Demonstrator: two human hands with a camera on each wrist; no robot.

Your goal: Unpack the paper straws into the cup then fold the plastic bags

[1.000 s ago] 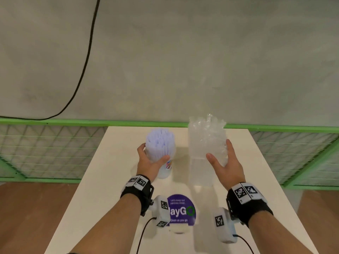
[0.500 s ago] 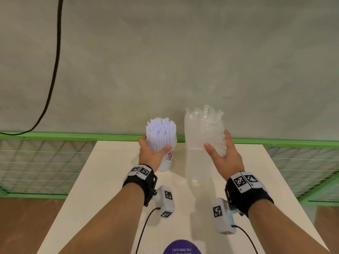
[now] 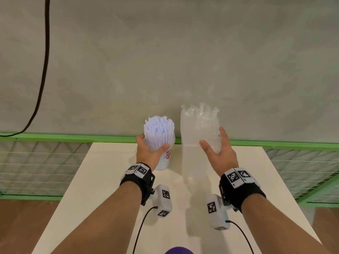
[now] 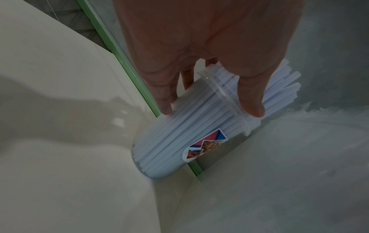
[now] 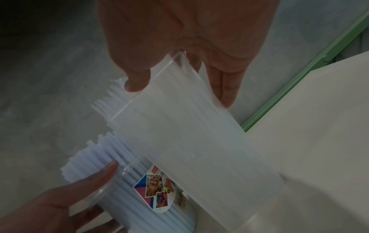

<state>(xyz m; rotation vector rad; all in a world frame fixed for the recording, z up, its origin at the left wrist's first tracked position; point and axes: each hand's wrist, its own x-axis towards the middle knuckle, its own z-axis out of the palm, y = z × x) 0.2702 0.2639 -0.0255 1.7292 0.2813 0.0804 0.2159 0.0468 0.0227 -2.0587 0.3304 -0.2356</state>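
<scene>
A clear plastic cup [image 3: 163,160] with a colourful sticker stands at the far middle of the white table [image 3: 102,189], packed with white paper straws [image 3: 158,130] that stick out above its rim. My left hand [image 3: 152,148] grips the cup at the rim, thumb on the right side; in the left wrist view the left hand [image 4: 209,107] wraps the cup [image 4: 179,149]. Just right of it, my right hand [image 3: 215,146] holds a clear plastic bag [image 3: 199,125] upright, crumpled at its top. The table shows through the bag's lower part. In the right wrist view the bag [image 5: 189,134] crosses over the cup [image 5: 151,193].
A green rail [image 3: 73,137] with wire mesh runs behind the table against a grey wall. A black cable [image 3: 44,66] hangs at the left. The top of a purple disc [image 3: 178,251] shows at the near edge. The table's side edges lie close to both forearms.
The head view has tilted upward, so the purple disc has slid almost out of the bottom. Both hands keep their holds on cup and bag.
</scene>
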